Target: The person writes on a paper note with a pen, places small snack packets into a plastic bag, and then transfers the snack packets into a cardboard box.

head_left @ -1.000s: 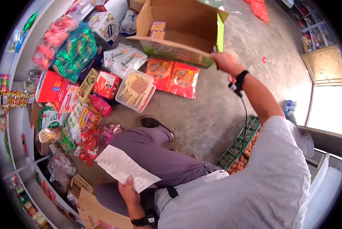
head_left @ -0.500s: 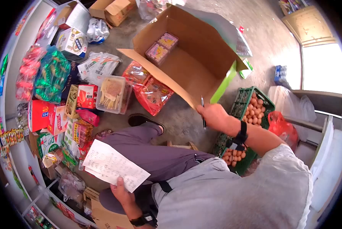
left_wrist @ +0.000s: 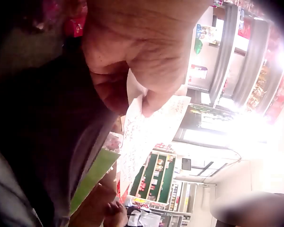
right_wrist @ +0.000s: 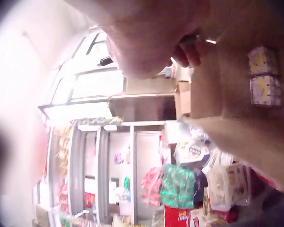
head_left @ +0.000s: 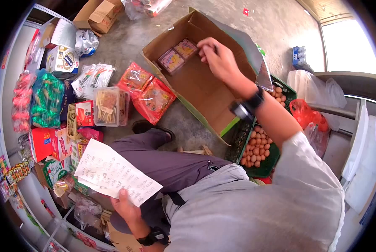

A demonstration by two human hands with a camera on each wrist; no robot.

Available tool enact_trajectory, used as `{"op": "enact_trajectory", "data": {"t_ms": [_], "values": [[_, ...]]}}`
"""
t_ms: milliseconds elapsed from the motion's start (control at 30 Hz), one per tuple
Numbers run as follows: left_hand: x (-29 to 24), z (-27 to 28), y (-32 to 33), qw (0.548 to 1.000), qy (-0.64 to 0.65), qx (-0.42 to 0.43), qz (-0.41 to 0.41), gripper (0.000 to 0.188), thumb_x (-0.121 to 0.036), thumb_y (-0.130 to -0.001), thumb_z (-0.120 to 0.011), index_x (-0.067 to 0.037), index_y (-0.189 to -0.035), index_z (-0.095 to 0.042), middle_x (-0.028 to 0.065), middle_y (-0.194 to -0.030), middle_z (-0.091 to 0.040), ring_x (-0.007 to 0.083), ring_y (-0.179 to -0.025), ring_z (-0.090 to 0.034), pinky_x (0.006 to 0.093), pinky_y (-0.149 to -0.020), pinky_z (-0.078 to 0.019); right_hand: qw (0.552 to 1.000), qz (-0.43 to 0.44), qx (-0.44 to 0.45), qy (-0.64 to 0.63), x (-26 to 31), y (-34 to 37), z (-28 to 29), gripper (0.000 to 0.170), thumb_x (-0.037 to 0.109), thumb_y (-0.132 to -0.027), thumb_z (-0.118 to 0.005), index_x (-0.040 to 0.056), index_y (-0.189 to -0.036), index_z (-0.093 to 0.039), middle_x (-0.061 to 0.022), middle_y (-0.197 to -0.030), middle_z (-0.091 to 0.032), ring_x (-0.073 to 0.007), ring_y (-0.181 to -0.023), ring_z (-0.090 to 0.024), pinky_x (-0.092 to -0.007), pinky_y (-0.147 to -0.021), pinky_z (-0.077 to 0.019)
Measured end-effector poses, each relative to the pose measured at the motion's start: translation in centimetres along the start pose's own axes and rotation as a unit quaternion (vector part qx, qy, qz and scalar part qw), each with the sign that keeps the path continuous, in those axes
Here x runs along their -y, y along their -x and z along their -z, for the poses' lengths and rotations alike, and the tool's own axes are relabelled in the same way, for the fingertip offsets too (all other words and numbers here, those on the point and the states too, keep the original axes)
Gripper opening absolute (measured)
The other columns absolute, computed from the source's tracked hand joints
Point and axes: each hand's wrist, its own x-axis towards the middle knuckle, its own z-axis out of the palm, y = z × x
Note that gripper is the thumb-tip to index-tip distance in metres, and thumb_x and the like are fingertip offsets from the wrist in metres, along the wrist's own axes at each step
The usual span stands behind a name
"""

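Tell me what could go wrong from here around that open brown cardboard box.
The open brown cardboard box sits close to the green plastic crate of loose brown eggs; shoving it that way might crack some. The left hand pinches the white handwritten paper sheets near one edge, so they could slip. The right hand, over the box, holds a thin dark pen, which might drop in.

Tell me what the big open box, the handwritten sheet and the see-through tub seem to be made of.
Open box: likely cardboard, matt brown inside, with thin cut edges. Handwritten sheet: apparently white paper, matt, thin, marked with writing. See-through tub: probably clear plastic, glossy, its contents showing through.
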Motion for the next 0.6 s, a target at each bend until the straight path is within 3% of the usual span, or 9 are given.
{"op": "enact_trajectory", "data": {"t_ms": [67,133,200,233,333,367,433,533,600], "values": [[0.3,0.2,-0.2,1.000,-0.007,-0.004,0.004,0.051,-0.008,-0.091,-0.063,0.006,-0.137,-0.046,0.0198,-0.131,-0.059,0.0298,-0.115,-0.063,0.0436,-0.098,-0.0532,0.972,-0.226,0.003,-0.064,-4.8,-4.7,-2.8,0.022,0.020,-0.094,-0.056,0.0008,-0.097,-0.067,-0.0066,-0.076,-0.062,-0.0140,-0.066,-0.059,-0.0264,-0.058,-0.0469],[0.8,0.1,-0.2,1.000,-0.018,-0.018,-0.002,0.049,-0.012,-0.094,-0.063,0.003,-0.138,-0.046,0.0194,-0.129,-0.061,0.0300,-0.111,-0.066,0.0443,-0.095,-0.0564,0.929,-0.362,0.071,0.023,-13.3,-7.4,-5.8,0.026,0.025,-0.089,-0.060,0.0000,-0.087,-0.068,-0.0079,-0.070,-0.061,-0.0167,-0.060,-0.058,-0.0309,-0.053,-0.0446],[0.9,0.0,-0.3,0.999,-0.028,-0.034,-0.001,0.050,-0.012,-0.093,-0.064,0.004,-0.137,-0.046,0.0195,-0.128,-0.062,0.0300,-0.110,-0.066,0.0444,-0.094,-0.0567,0.929,-0.351,0.015,0.115,-22.9,-7.2,-9.9,0.044,0.038,-0.089,-0.063,-0.0046,-0.097,-0.069,-0.0194,-0.090,-0.070,-0.0311,-0.079,-0.068,-0.0431,-0.072,-0.0524],[0.9,0.0,-0.4,0.998,-0.033,-0.044,-0.001,0.050,-0.012,-0.093,-0.064,0.004,-0.137,-0.046,0.0195,-0.128,-0.062,0.0300,-0.110,-0.066,0.0445,-0.094,-0.0569,0.907,-0.413,0.032,0.071,-22.7,-6.6,-10.5,0.045,0.036,-0.088,-0.065,-0.0059,-0.103,-0.069,-0.0212,-0.098,-0.070,-0.0313,-0.088,-0.068,-0.0425,-0.077,-0.0520],[0.6,0.1,-0.4,0.993,-0.041,-0.105,0.033,0.053,-0.007,-0.087,-0.067,0.007,-0.135,-0.048,0.0181,-0.128,-0.061,0.0282,-0.114,-0.063,0.0407,-0.100,-0.0506,0.862,-0.497,0.024,-0.095,-25.0,-5.9,-13.1,0.055,0.048,-0.086,-0.071,-0.0027,-0.110,-0.068,-0.0133,-0.089,-0.067,-0.0257,-0.073,-0.057,-0.0404,-0.067,-0.0467],[0.9,1.0,-0.5,0.992,-0.070,-0.107,0.019,0.055,-0.013,-0.091,-0.067,0.006,-0.137,-0.045,0.0203,-0.127,-0.062,0.0312,-0.108,-0.067,0.0438,-0.092,-0.0574,0.860,-0.499,0.018,-0.107,-26.3,-5.8,-14.0,0.050,0.048,-0.086,-0.070,0.0010,-0.103,-0.068,-0.0104,-0.082,-0.062,-0.0230,-0.068,-0.054,-0.0385,-0.061,-0.0436],[0.7,0.8,-1.0,0.992,-0.071,-0.104,0.019,0.055,-0.013,-0.090,-0.067,0.006,-0.138,-0.045,0.0207,-0.128,-0.062,0.0307,-0.108,-0.068,0.0438,-0.092,-0.0574,0.857,-0.497,0.001,-0.135,-27.9,-7.1,-15.3,0.041,0.049,-0.087,-0.068,0.0083,-0.088,-0.067,-0.0046,-0.067,-0.053,-0.0175,-0.056,-0.048,-0.0346,-0.049,-0.0373],[0.0,0.4,-1.2,0.989,-0.086,-0.117,0.027,0.055,-0.013,-0.090,-0.066,0.005,-0.138,-0.046,0.0213,-0.128,-0.062,0.0286,-0.107,-0.068,0.0416,-0.091,-0.0573,0.852,-0.500,-0.050,-0.147,-29.2,-7.6,-17.0,0.043,0.053,-0.087,-0.070,0.0099,-0.090,-0.067,-0.0021,-0.069,-0.052,-0.0148,-0.056,-0.045,-0.0329,-0.049,-0.0381],[-0.1,0.5,-1.2,0.986,-0.096,-0.135,0.031,0.055,-0.014,-0.091,-0.065,0.005,-0.138,-0.046,0.0210,-0.127,-0.062,0.0275,-0.106,-0.068,0.0401,-0.090,-0.0574,0.863,-0.457,-0.029,-0.212,-30.3,-8.0,-18.0,0.042,0.052,-0.088,-0.070,0.0103,-0.091,-0.067,-0.0008,-0.071,-0.052,-0.0132,-0.058,-0.047,-0.0324,-0.050,-0.0398]]}}
